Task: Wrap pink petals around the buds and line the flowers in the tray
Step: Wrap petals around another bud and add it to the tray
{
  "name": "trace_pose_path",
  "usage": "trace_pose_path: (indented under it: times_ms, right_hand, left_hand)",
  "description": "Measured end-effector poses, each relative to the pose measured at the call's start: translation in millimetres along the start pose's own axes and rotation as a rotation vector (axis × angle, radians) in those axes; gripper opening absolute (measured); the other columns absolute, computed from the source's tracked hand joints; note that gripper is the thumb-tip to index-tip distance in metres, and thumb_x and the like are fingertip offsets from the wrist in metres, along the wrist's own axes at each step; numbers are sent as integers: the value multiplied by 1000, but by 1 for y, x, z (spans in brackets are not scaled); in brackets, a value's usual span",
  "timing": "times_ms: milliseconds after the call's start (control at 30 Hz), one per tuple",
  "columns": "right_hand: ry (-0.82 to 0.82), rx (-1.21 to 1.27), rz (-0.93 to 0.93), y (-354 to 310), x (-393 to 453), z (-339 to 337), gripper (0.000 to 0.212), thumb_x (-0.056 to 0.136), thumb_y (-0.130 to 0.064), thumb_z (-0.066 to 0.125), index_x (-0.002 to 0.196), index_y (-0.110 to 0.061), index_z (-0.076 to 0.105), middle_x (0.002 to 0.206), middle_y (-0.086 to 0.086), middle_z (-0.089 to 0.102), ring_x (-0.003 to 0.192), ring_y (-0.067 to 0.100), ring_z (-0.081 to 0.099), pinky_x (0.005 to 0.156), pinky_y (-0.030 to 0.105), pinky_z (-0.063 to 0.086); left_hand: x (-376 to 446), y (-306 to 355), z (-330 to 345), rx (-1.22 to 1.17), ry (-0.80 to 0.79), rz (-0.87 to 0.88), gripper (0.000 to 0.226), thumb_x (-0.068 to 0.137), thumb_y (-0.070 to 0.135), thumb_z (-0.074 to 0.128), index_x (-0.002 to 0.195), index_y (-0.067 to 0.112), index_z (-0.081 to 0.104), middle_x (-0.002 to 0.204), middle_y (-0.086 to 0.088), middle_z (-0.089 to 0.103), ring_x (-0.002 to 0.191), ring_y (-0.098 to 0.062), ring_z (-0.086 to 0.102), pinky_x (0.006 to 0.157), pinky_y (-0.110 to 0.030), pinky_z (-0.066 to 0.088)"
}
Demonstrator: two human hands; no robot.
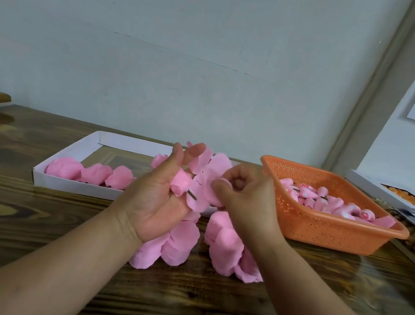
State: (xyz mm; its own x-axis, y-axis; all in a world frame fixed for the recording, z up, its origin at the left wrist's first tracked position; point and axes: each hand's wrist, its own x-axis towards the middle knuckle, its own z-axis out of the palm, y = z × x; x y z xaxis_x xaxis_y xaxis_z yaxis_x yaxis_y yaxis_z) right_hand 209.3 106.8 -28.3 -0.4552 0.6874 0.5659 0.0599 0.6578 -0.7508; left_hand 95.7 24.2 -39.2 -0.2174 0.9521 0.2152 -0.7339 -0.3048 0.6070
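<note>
**Your hands are busy with a pink bud and petals**

Your left hand [158, 200] is up over the table, palm turned toward you. It holds a pink bud [180, 185] against its fingers, with the thumb pressing on the bud. A short dark stem [192, 195] pokes out from under the bud. The fingertips of this hand point up and are a little bent.

Your right hand [244, 198] is just beside the left one. Its fingers are curled, and the thumb and first finger pinch a pink petal [217, 189]. This petal touches more loose petals [205, 161] that stick up between your two hands. You cannot tell how many petals are in that bunch.

Under your hands, two heaps of pink petals lie on the wooden table [45, 216]. One heap [168, 247] is below your left wrist. The other heap [226, 247] is below your right hand.

Behind your left hand sits the white tray [57, 166]. Three finished pink flowers [89, 174] lie in a row at its left end, touching each other.

To your right is an orange basket [325, 230] with small holes in its walls. Many pink buds [323, 200] are piled inside it, some with dark stems showing.

Farther right, at the edge, there is another white box [365, 182] with something orange in it. It is too cut off to tell what that is.
</note>
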Motion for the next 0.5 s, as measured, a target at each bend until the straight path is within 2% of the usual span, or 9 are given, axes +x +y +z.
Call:
trace_pose_path:
  times_ms: [133,233,300,433,500]
  right_hand:
    - [115,139,147,-1,-3,9,24,77,-2,66,60,-16,55,40,-14,48,40,0,42,41,13,36]
    - [227,176,189,-3,-1,12,22,77,-3,65,61,-15,57,41,-12,49,39,0,43,40,9,35]
    - [280,166,183,-3,0,13,19,77,-4,65,63,-14,58,46,-10,54,42,0,46,40,7,35]
    - [250,36,93,-1,-6,17,19,77,-2,62,62,-10,55,55,-4,54,51,4,47,48,15,38]
    - [175,-9,72,1,-11,19,22,79,-4,64,61,-11,54,56,-6,52,52,5,45,51,21,38]
  left_hand:
    - [0,-4,1,22,30,7,33,78,41,56,88,18,77,139,-12,53,114,-34,62,86,-44,56]
    - [0,-8,0,69,13,-7,32,78,41,57,87,19,78,120,-17,66,108,-30,66,89,-38,55]
    - [-2,-12,0,107,-4,-3,33,81,41,54,87,20,79,110,-15,70,102,-25,68,86,-34,56]
    - [-2,-14,0,187,39,18,32,79,41,56,90,21,79,106,-12,72,94,-19,70,92,-35,52]
    - [-1,-13,-2,254,99,46,34,75,41,59,92,19,78,97,-11,72,83,-17,71,88,-35,54]
